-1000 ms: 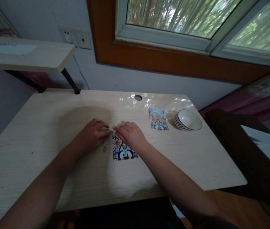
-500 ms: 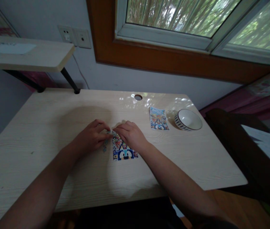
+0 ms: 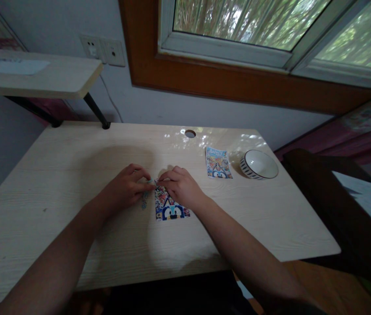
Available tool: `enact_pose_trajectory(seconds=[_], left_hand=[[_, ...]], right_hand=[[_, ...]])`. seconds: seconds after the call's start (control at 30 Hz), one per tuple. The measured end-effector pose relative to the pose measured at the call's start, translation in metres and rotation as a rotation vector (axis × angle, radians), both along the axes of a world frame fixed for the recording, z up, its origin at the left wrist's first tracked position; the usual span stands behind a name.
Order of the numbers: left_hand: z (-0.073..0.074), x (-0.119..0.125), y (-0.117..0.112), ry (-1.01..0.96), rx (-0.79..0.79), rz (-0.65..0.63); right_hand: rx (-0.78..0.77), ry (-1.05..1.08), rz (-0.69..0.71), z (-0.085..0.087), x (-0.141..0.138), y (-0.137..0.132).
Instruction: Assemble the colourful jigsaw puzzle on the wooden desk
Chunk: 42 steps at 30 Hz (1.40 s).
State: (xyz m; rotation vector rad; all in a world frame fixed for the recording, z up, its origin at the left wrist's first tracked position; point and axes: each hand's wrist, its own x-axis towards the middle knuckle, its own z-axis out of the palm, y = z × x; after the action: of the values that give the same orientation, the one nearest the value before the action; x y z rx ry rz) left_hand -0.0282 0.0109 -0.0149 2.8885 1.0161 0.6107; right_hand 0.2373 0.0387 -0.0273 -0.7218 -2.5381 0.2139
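Colorful picture sheet (image 3: 172, 211) is lying flat around the middle of the tabletop (image 3: 254, 218), roughly halfway between front and back edges. Right hand (image 3: 180, 184) has its fingers curled over the upper part. Left hand (image 3: 130, 187) is bent with fingertips at the top left corner, right by a little patterned strip (image 3: 144, 201). Can't tell if either's actually gripping anything. Second picture card (image 3: 218, 163) and a bowl (image 3: 250, 170) sit toward the back right corner.
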Motion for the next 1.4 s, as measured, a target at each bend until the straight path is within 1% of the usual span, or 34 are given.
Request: enact_pose_trajectory(seconds=[0.13,0.33,0.47,0.7,0.87,1.0,1.13,1.4], left_hand=[[-0.001,-0.001,0.000,-0.006,-0.017,0.006],[-0.003,0.000,-0.001,-0.011,-0.030,0.040],[-0.006,0.000,0.000,0.015,-0.043,0.045],[-0.005,0.000,0.000,0.018,-0.049,0.062],[-0.005,0.001,0.000,0.057,-0.008,0.074],[-0.004,0.001,0.000,0.087,0.008,0.079],[-0.003,0.001,0.000,0.079,0.012,0.088],[-0.006,0.000,0.001,0.079,0.006,0.099]], right_hand=[[-0.068,0.112,-0.021,0.003,0.005,0.003],[-0.175,0.325,-0.185,0.000,0.011,0.009],[-0.237,0.394,-0.245,-0.001,0.012,0.011],[-0.316,0.515,-0.292,-0.001,0.013,0.012],[-0.329,0.631,-0.418,-0.002,0.015,0.014],[-0.355,0.672,-0.512,-0.003,0.018,0.017],[-0.376,0.706,-0.526,-0.005,0.019,0.019],[-0.383,0.691,-0.537,-0.003,0.018,0.018]])
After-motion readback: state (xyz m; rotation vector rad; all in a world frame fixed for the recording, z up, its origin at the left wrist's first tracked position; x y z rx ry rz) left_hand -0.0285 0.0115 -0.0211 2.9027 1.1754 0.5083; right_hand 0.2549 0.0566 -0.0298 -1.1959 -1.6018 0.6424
